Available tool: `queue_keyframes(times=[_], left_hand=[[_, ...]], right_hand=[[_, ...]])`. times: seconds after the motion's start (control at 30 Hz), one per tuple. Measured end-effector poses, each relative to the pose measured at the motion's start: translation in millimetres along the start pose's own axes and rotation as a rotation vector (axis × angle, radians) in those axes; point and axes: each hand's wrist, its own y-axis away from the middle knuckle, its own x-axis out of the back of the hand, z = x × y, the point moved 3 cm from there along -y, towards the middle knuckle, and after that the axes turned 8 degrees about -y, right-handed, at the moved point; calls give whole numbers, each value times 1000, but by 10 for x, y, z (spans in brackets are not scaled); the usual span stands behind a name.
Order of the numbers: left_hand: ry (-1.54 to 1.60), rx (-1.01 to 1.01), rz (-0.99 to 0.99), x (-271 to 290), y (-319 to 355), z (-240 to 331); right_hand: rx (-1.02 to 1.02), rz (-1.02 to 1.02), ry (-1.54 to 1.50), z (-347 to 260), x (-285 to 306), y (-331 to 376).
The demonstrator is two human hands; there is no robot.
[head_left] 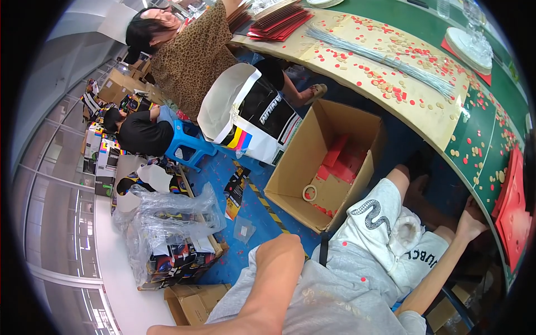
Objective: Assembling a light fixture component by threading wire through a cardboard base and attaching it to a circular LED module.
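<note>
My left hand point(283, 250) is drawn up in front of my grey shirt point(340, 296), curled like a fist. Its fingertips are hidden, so what they hold, if anything, does not show. Over on the right, my right hand point(473, 222) is at the near edge of the table, with its fingers mostly out of sight. Closest to it on the tabletop lie red paper pieces point(515, 215) with round holes. An open cardboard box point(287, 187) stands in front of my knees, holding red paper scraps point(341, 159) and a tan tape ring point(309, 192).
Red and tan discs and a bundle of thin wires point(385, 58) cover the curved table point(441, 120). Beyond the box stands a large white-and-black sack point(262, 114), beside a blue stool point(188, 144). Two people sit at the far left. Plastic-wrapped goods point(173, 229) stand left.
</note>
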Motion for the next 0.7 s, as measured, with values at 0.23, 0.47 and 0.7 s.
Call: queue_keyframes(times=[0.23,0.47,0.7], left_hand=[[370,-87,83,-19,14,-199],[603,-122,129,-14,36,-301],[642,-1,99,-2,82,-312]], right_hand=[[-287,-439,-243,-177,649,-549],[-328,-490,-271,-154,670,-545],[-233,-346,-221,-123,689,-522]])
